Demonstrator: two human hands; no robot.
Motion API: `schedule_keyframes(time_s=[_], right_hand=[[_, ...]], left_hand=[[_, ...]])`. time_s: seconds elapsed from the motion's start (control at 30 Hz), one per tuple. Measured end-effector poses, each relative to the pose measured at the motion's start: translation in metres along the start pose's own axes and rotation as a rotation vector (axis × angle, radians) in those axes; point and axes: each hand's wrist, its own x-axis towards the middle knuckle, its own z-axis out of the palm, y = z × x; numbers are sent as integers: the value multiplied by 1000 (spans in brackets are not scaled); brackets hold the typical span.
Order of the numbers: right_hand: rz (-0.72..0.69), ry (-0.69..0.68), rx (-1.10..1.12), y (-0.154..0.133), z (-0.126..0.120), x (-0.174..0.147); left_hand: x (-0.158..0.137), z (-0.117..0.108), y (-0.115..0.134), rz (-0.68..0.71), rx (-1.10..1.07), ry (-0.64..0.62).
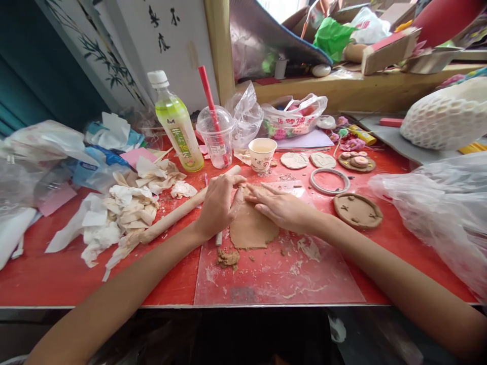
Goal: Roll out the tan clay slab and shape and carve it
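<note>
Landmark: clay slab (251, 227), a flat brown sheet lying on a smeared clear mat (274, 268) on the red counter (57, 279).

1. Left hand (217, 205): at the slab's upper left edge, fingers curled loosely, thumb stretched toward the slab's top. It appears to pinch or steady the edge; whether it grips a small tool cannot be told. A pale stick end (218, 238) shows just below the hand, beside the slab.
2. Right hand (279, 205): laid flat and open across the slab's upper right, fingers extended leftward, palm down, pressing the clay and holding nothing.
3. Rolling pin (182, 208): wooden, lying diagonally left of the slab, its upper end behind the left hand.
4. Clay crumbs (228, 258): a small heap just below the slab's lower left.
5. Crumpled tissues (122, 213): well left of the slab, beyond the pin.
6. Round clay disc (357, 210) with small raised marks: right of the slab; a ring (329, 181) lies between them, farther back.
7. Paper cup (262, 153), lidded plastic cup with red straw (216, 134), green drink bottle (177, 124): behind the slab.

Handling note, as a judgement: the edge work goes best with the flat hand pressing evenly so the sheet does not shift or thin, and the left fingers working gently in short passes to avoid tearing the rim.
</note>
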Motion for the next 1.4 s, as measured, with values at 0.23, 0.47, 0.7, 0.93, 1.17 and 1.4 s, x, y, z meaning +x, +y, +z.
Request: schedule_keyframes(time_s=[0.23,0.47,0.7,0.93,1.17,1.4], right_hand=[[-38,13,-11,3,2,-2],[-20,14,12,3,3,1],[-54,31,2,0,8,7],[54,90,-76,17,6,9],[-114,33,-7,-12,7,8],[87,-6,101,11,-5,6]], left_hand=[[1,0,0,9,3,-6],[0,1,-1,-3,3,-6],[1,1,0,4,2,2],[1,1,0,-10,2,-11],[1,1,-1,2,9,-5],[1,2,0,7,13,-11]])
